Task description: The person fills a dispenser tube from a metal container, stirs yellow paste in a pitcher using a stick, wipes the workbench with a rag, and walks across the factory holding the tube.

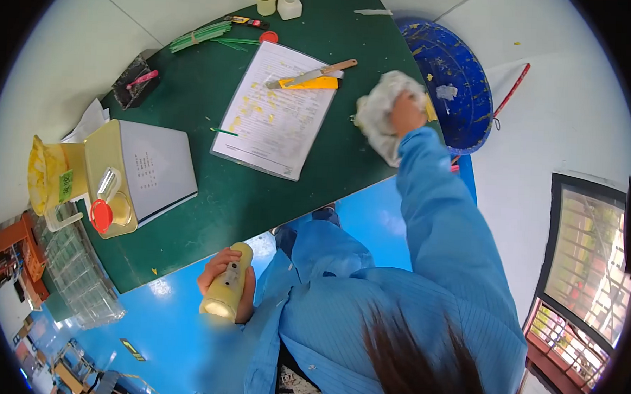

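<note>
In my left hand, in front of the table's near edge, is a pale yellow cylinder with a few dark round spots on its side and a bright lower end. My fingers wrap around it; its exact kind I cannot make out. My right hand is closed on a crumpled white cloth at the table's right edge, beside the blue tub. Yellow bits show at the cloth's edges. Left of the cloth, a wooden-handled knife and a yellow cutter lie on a printed sheet strewn with yellow scraps.
On the green table stand a grey-sided box, a red-rimmed clear container, a black holder, a bundle of green strips and a small white bottle. Blue floor lies below; a barred window is at right.
</note>
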Demonstrator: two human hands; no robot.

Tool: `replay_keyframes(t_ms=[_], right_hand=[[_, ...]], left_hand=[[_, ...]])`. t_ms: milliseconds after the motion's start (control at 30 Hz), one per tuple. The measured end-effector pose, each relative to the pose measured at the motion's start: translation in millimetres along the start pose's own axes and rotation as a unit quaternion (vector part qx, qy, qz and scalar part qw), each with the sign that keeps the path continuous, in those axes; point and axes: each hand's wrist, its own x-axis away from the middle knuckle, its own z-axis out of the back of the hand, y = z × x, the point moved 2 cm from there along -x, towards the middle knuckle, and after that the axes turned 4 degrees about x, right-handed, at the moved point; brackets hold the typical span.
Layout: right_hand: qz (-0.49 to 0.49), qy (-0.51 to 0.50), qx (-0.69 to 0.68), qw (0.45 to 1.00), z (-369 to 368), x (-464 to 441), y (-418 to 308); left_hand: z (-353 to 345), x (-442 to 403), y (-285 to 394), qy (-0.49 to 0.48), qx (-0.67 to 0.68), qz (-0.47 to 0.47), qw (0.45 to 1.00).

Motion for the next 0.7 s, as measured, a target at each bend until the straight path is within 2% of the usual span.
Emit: replay_keyframes(t_ms=[33,67,133,200,233,267,300,333,367,467,500,533,567,600,667,700], right_hand=[[-0.02,0.001,-0.076,0.997,-11,-19,25],[-0.037,-0.035,-0.1,0.994,7,-22,37],[-0.031,-0.051,-0.146,0.988,42,-9,30],[0.055,0.148,-0.067,0.985,62,46,-3],[0.141,0.102,-0.078,0.982,67,73,-17],[0.229,0.177,-0.135,0.948,68,112,-37],[0.307,0.119,-0.112,0.937,39,144,-54],[0.348,0.085,-0.18,0.916,45,183,-70],[0.347,0.136,-0.227,0.9,60,190,-70],[0.311,0.087,-0.207,0.924,24,118,-46],[0.259,0.132,-0.183,0.939,38,85,-23],[0.214,0.164,-0.194,0.943,10,44,5],[0.138,0.22,-0.141,0.955,-22,10,39],[-0.053,0.146,-0.093,0.983,-10,-18,65],[-0.212,0.063,-0.121,0.968,8,-59,107],[-0.069,0.123,-0.238,0.961,9,-80,106]], left_hand=[[3,1,2,-0.004,-0.006,-0.007,1.0],[5,2,2,-0.007,-0.009,-0.015,1.0],[11,6,-3,0.004,-0.008,-0.009,1.0],[13,8,-6,0.013,-0.009,-0.003,1.0],[14,10,-9,0.019,-0.01,0.008,1.0],[14,11,-13,0.026,-0.008,0.015,1.0],[11,10,-16,0.032,-0.007,0.021,0.999],[8,7,-16,0.026,-0.003,0.021,0.999],[4,2,-15,0.022,-0.001,0.02,1.0],[-13,-10,-12,0.021,-0.002,0.017,1.0],[-19,-13,-11,0.022,-0.004,0.015,1.0],[-27,-17,-7,0.017,-0.006,0.011,1.0],[-33,-20,-2,0.009,-0.01,0.008,1.0],[-37,-22,2,-0.001,-0.013,0.005,1.0],[-45,-22,4,-0.004,-0.011,-0.014,1.0],[-50,-20,4,-0.003,-0.008,-0.022,1.0]])
